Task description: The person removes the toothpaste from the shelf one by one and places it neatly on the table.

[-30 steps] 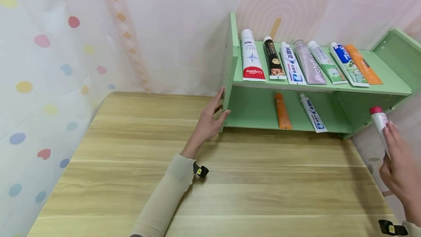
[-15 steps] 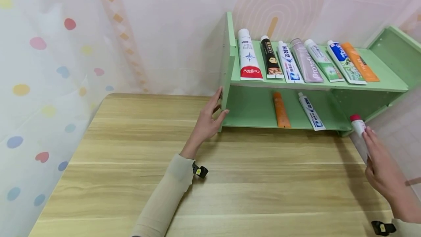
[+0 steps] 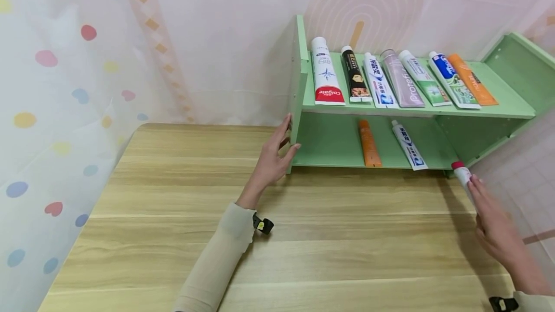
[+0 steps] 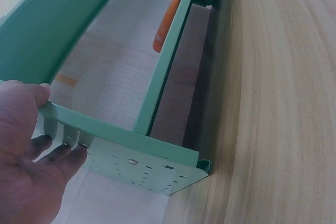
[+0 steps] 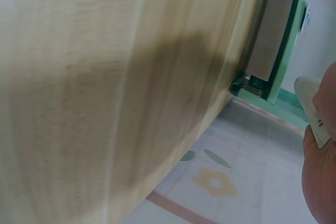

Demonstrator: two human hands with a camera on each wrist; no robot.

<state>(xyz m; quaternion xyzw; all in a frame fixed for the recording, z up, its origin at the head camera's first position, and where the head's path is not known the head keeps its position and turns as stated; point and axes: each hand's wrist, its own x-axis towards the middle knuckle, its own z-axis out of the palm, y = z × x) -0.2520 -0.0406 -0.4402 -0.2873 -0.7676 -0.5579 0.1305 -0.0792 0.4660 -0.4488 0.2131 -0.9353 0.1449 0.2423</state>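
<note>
My left hand [image 3: 270,160] grips the front edge of the left side panel of a green two-tier shelf [image 3: 327,141]; the left wrist view has the thumb over the panel edge and the fingers against its outer face. At the right, my right hand [image 3: 498,230] holds a white toothpaste tube [image 3: 463,175] with a red cap, cap end toward the shelf. The tube is near the lower tier's right front corner, its lower part hidden by the fingers. On the lower tier lie an orange tube [image 3: 369,144] and a white-and-blue toothpaste tube [image 3: 409,146].
Several toothpaste tubes lie side by side on the upper tier, from a red-and-white Colgate tube [image 3: 327,73] at left to an orange tube [image 3: 473,81] at right. The shelf stands at the back of a wooden table [image 3: 347,244], before a patterned wall covering [image 3: 225,37].
My right hand has moved left and slightly down with the red-capped tube, toward the shelf's lower right corner. The left hand keeps its hold on the panel; the view has shifted slightly.
</note>
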